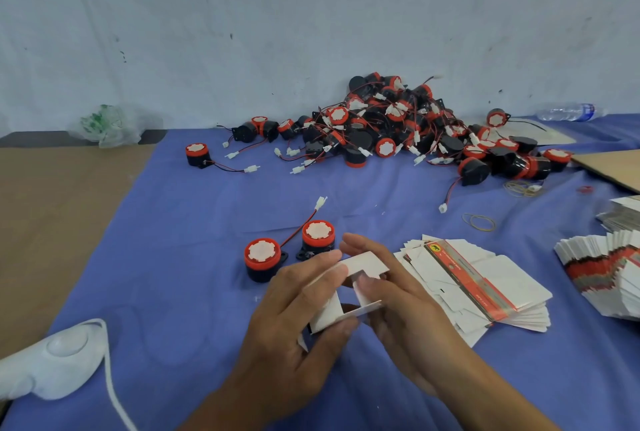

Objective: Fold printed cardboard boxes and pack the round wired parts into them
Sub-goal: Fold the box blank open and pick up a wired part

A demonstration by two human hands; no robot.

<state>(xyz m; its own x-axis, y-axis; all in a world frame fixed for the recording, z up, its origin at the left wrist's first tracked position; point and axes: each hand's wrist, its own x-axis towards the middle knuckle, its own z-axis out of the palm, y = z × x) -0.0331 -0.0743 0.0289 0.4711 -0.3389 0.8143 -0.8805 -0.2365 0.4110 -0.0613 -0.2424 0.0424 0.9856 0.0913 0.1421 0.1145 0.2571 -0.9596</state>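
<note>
A partly folded white cardboard box is held between both hands above the blue cloth. My left hand grips its left side with fingers and thumb. My right hand holds its right side, with fingers on the flaps. Two round black-and-red wired parts stand just beyond my hands. A big heap of the same parts lies at the back. A fanned stack of flat printed boxes lies to the right of my hands.
More flat box stacks sit at the right edge. Rubber bands lie on the cloth. A white device with a cord is at the lower left. A plastic bag and a water bottle rest by the wall.
</note>
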